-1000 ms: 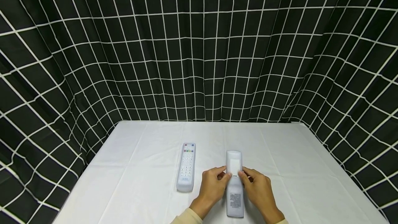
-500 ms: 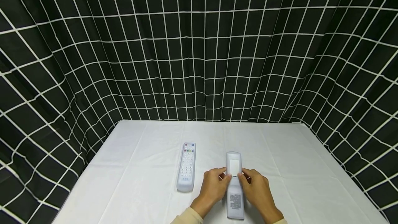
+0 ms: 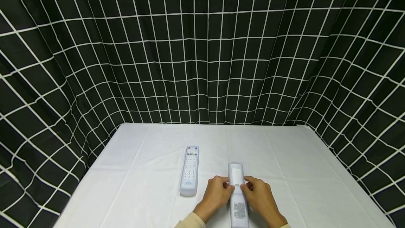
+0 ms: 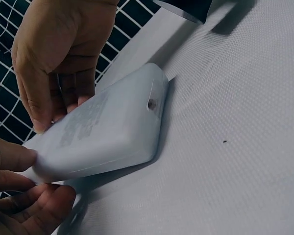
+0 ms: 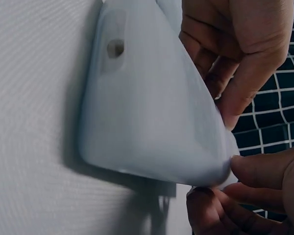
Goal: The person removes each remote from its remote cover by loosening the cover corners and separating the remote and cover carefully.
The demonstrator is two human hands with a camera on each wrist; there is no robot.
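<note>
A pale, whitish remote control [image 3: 239, 210] lies back side up on the table, a grey printed label on its near half. My left hand [image 3: 218, 193] pinches its left edge, thumb on top. Opposite it, my right hand [image 3: 260, 195] pinches the right edge the same way. The left wrist view shows the rounded near end of this remote control [image 4: 132, 117] with a small dark hole, and the left fingers [image 4: 46, 208] curled under its side. In the right wrist view the right thumb [image 5: 259, 169] presses the far part of the remote control [image 5: 147, 107].
To the left of the hands, a second remote control [image 3: 189, 171] lies with its buttons up. A white cloth covers the table [image 3: 152, 185]. Black curtains with a white grid [image 3: 202, 62] stand behind the table and at both sides.
The held remote control and both hands have shifted toward the person, mostly in the last half second, and its far end tilts slightly left. The second remote control stays in place.
</note>
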